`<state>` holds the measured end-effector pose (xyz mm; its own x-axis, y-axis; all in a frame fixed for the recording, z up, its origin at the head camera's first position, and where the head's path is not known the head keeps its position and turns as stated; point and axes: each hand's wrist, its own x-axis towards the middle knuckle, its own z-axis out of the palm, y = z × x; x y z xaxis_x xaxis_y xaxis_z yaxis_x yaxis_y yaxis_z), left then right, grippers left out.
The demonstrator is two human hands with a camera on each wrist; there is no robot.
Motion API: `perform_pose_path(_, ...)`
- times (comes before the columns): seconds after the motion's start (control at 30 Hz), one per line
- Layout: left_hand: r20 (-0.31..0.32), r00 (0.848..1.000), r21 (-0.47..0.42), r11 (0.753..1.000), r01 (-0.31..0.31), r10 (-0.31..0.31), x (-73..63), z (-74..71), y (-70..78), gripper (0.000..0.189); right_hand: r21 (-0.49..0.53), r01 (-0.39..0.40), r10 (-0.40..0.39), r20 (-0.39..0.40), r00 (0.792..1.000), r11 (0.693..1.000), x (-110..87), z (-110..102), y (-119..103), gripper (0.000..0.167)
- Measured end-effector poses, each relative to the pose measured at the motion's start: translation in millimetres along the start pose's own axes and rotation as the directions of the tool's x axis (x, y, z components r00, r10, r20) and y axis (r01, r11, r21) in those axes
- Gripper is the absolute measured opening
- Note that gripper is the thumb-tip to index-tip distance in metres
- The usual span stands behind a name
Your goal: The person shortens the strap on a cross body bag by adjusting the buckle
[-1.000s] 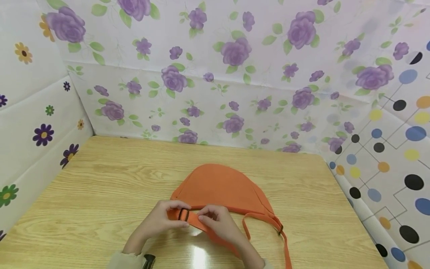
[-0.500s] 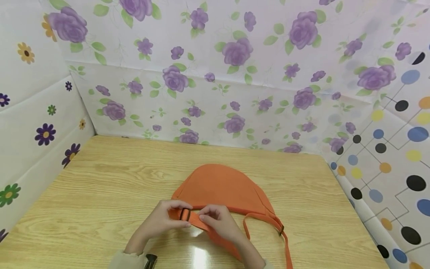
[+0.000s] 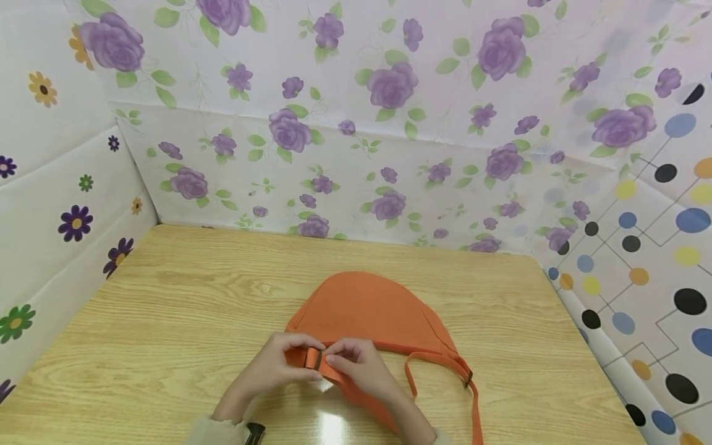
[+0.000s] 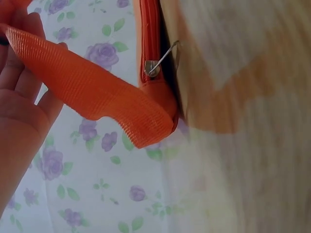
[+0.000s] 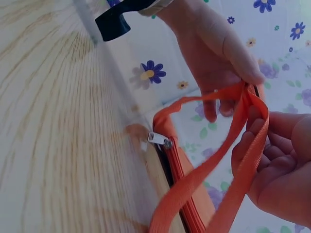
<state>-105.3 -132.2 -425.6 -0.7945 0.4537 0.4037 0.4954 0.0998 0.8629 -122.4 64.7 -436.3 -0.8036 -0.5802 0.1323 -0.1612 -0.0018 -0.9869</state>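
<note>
An orange half-moon bag (image 3: pixel 367 309) lies on the table, its zipper edge toward me. My left hand (image 3: pixel 269 368) holds the bag's strap at a dark slider buckle (image 3: pixel 313 358), thumb below and fingers above. Just right of the buckle, my right hand (image 3: pixel 364 371) pinches the same orange strap (image 5: pixel 243 170) between thumb and fingers. In the right wrist view the strap hangs in two lengths from the fingers. A metal zipper pull (image 4: pixel 151 69) shows near the bag's corner in the left wrist view. The left fingertips are partly hidden there by the webbing.
The bag's other strap end (image 3: pixel 475 408), with a second dark buckle (image 3: pixel 468 378), trails over the wooden table (image 3: pixel 194 309) toward the front edge. Patterned sheets (image 3: pixel 345 173) stand behind and at both sides. A black piece (image 3: pixel 254 432) sits at the left wrist.
My left hand and the buckle have shifted slightly right, closer to the right fingers. The right hand stays almost in place, and the bag barely moves.
</note>
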Motion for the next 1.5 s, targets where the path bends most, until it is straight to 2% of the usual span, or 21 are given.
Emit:
perform_pose_path(0.17,-0.009,1.0,0.003,1.0,-0.03,0.03,3.9,2.8,14.4,0.03,0.03,-0.007,0.008,-0.043,0.999,1.0,0.6,3.1,0.9,0.018)
perform_pose_path(0.3,-0.017,0.999,0.024,0.998,-0.05,0.05,4.6,1.9,17.6,0.03,0.054,-0.032,0.035,-0.056,0.998,0.998,1.0,3.7,1.7,0.018)
perform_pose_path(0.43,-0.019,0.997,0.011,0.997,-0.071,0.071,4.6,-0.1,16.1,0.03,0.091,-0.055,0.058,-0.037,0.998,0.994,1.2,3.0,0.8,0.02)
perform_pose_path(0.7,-0.059,0.997,0.052,0.998,-0.042,0.045,4.4,-4.2,20.7,0.03,0.131,-0.078,0.075,0.027,0.997,0.988,-1.7,-1.3,0.8,0.022)
perform_pose_path(0.97,-0.09,0.985,0.121,0.984,-0.134,0.145,2.9,-7.1,19.2,0.035,0.098,-0.142,0.14,0.027,0.99,0.985,-8.4,-2.7,-16.2,0.019)
perform_pose_path(1.1,-0.084,0.983,0.123,0.981,-0.151,0.162,2.4,-7.7,18.3,0.037,0.102,-0.171,0.171,0.017,0.985,0.98,-10.2,-2.4,-23.2,0.019)
perform_pose_path(1.33,-0.068,0.984,0.105,0.982,-0.159,0.167,2.8,-7.8,17.0,0.04,0.111,-0.098,0.1,-0.01,0.995,0.989,-10.3,-3.9,-17.0,0.018)
perform_pose_path(1.5,-0.06,0.982,0.095,0.981,-0.171,0.177,3.9,-7.6,16.1,0.039,0.13,-0.065,0.069,-0.027,0.997,0.989,-8.3,-6.7,0.5,0.02)
